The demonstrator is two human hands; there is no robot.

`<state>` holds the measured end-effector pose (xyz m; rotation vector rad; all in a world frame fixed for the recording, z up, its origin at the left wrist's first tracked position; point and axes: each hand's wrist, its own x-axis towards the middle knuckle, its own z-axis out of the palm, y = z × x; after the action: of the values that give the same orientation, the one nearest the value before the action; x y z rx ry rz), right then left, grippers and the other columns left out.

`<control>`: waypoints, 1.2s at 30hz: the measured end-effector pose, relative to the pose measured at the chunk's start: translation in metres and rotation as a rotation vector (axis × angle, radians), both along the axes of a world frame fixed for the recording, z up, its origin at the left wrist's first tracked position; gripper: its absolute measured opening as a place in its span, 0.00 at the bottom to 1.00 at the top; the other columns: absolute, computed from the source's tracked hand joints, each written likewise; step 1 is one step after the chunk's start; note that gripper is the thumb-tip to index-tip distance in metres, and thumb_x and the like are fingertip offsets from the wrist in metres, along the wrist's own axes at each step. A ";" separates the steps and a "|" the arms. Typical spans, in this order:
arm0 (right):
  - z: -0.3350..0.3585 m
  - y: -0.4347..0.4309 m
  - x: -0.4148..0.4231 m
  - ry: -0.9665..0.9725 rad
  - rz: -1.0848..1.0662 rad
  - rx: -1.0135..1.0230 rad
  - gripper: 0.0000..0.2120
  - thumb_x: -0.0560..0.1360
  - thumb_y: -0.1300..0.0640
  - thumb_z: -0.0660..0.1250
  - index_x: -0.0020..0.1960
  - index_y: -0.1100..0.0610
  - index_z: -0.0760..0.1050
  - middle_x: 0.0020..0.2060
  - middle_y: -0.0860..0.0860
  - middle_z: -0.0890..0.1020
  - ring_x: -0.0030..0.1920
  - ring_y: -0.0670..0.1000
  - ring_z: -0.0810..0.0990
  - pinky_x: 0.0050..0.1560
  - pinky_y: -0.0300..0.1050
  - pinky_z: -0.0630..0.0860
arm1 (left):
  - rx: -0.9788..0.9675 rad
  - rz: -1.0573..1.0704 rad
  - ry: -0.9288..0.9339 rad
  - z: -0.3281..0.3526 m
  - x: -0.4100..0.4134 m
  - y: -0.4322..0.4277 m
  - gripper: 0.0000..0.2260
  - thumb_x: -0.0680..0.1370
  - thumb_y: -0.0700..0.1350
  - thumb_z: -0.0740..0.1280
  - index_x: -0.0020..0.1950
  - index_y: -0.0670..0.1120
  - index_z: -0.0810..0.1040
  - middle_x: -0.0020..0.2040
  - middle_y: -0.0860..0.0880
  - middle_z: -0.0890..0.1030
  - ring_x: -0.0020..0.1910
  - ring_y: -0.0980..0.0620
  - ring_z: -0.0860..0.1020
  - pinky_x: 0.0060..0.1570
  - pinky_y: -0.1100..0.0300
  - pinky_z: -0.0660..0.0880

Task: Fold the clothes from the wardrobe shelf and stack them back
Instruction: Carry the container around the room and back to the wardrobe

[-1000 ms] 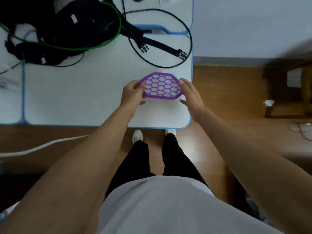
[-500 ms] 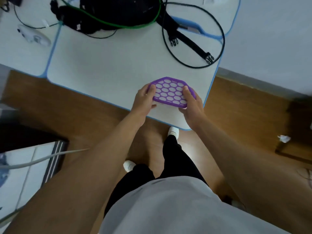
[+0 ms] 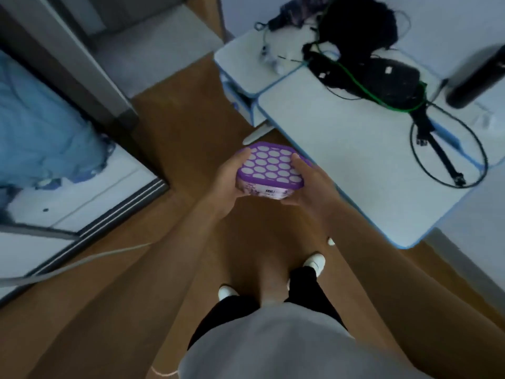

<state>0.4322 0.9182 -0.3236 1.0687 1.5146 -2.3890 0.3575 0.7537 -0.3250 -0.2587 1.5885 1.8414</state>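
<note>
Grip: the left hand (image 3: 228,176) and the right hand (image 3: 311,184) are each clamped on an opposite side of the purple box (image 3: 270,166), thumbs at the lid's edge and fingers curled beneath.
Box position: it is in the air over the floor (image 3: 191,119), just left of the counter (image 3: 341,149), touching neither.
Task's thing: the blue clothes (image 3: 46,127) lie in a crumpled heap on the wardrobe shelf (image 3: 82,198) at the far left, well apart from both hands.
Risk, drop: the box wall looks like slick plastic. A loosened hold on either side would probably let it fall to the hard floor.
Risk, spill: the lid is full of openings, so tilting could let contents escape. What is inside cannot be seen.
Risk, trip: a white cable (image 3: 82,262) crosses the floor at the near left, between the feet and the wardrobe, and a step that way could catch it.
Risk, task: with both hands occupied, folding likely cannot start until the box is put down.
Box shape: flat and many-sided with rounded corners. It has a purple lid with a honeycomb of pale round holes and a pale lower wall with an unreadable label.
Clothes: soft, wrinkled, light blue fabric.
Counter: smooth white top with a blue rim and rounded corners, carrying black straps (image 3: 382,75) at its far end.
</note>
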 end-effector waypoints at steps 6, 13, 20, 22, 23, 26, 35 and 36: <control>0.052 -0.158 -0.062 0.017 0.406 0.046 0.14 0.76 0.46 0.70 0.59 0.49 0.76 0.56 0.50 0.85 0.55 0.56 0.84 0.53 0.63 0.79 | 0.014 0.255 0.028 0.062 -0.007 -0.178 0.14 0.79 0.57 0.62 0.55 0.52 0.81 0.52 0.48 0.86 0.51 0.46 0.84 0.57 0.44 0.78; 0.113 -0.299 -0.138 0.385 0.737 0.469 0.22 0.79 0.50 0.68 0.71 0.51 0.70 0.60 0.49 0.81 0.52 0.46 0.84 0.48 0.45 0.83 | 0.094 0.556 -0.022 0.114 -0.038 -0.329 0.13 0.76 0.57 0.65 0.52 0.51 0.82 0.50 0.48 0.86 0.49 0.46 0.85 0.46 0.47 0.82; 0.170 -0.424 -0.228 0.731 1.190 0.849 0.30 0.73 0.43 0.73 0.70 0.50 0.67 0.59 0.46 0.76 0.54 0.45 0.80 0.46 0.33 0.78 | 0.009 0.695 0.006 0.158 -0.100 -0.443 0.12 0.72 0.58 0.67 0.46 0.51 0.81 0.44 0.48 0.86 0.46 0.46 0.82 0.42 0.51 0.79; 0.182 -0.459 -0.261 0.830 1.255 0.951 0.36 0.70 0.44 0.76 0.72 0.53 0.65 0.59 0.45 0.76 0.57 0.46 0.79 0.49 0.34 0.76 | 0.015 0.716 0.038 0.168 -0.128 -0.477 0.12 0.72 0.58 0.67 0.45 0.52 0.81 0.46 0.49 0.86 0.45 0.47 0.82 0.37 0.50 0.80; 0.188 -0.475 -0.279 0.874 1.268 1.021 0.40 0.69 0.43 0.77 0.74 0.54 0.64 0.59 0.45 0.75 0.59 0.48 0.78 0.51 0.36 0.77 | 0.005 0.728 0.057 0.174 -0.143 -0.494 0.12 0.72 0.59 0.67 0.45 0.52 0.81 0.47 0.49 0.85 0.46 0.48 0.81 0.38 0.51 0.80; 0.209 -0.525 -0.334 0.961 1.244 1.251 0.45 0.67 0.39 0.77 0.76 0.53 0.61 0.66 0.50 0.72 0.63 0.50 0.74 0.59 0.49 0.76 | -0.029 0.765 0.089 0.198 -0.189 -0.540 0.11 0.72 0.59 0.66 0.43 0.52 0.80 0.43 0.49 0.83 0.45 0.47 0.80 0.36 0.50 0.80; 0.271 -0.642 -0.465 1.079 1.130 1.314 0.34 0.67 0.35 0.74 0.66 0.50 0.70 0.56 0.47 0.79 0.52 0.47 0.80 0.49 0.45 0.80 | -0.014 0.708 0.271 0.248 -0.322 -0.653 0.14 0.73 0.55 0.63 0.35 0.52 0.84 0.37 0.50 0.85 0.33 0.51 0.84 0.31 0.51 0.80; 0.277 -0.653 -0.478 1.089 1.115 1.325 0.33 0.67 0.35 0.74 0.66 0.49 0.71 0.54 0.45 0.78 0.51 0.47 0.80 0.47 0.42 0.79 | 0.019 0.685 0.292 0.252 -0.338 -0.664 0.16 0.74 0.54 0.62 0.32 0.52 0.85 0.36 0.50 0.85 0.31 0.51 0.84 0.32 0.51 0.80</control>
<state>-0.0454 0.2652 -0.0469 -1.1957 2.8326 -0.8531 0.0199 0.0893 -0.0734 -0.6072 1.8209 2.5006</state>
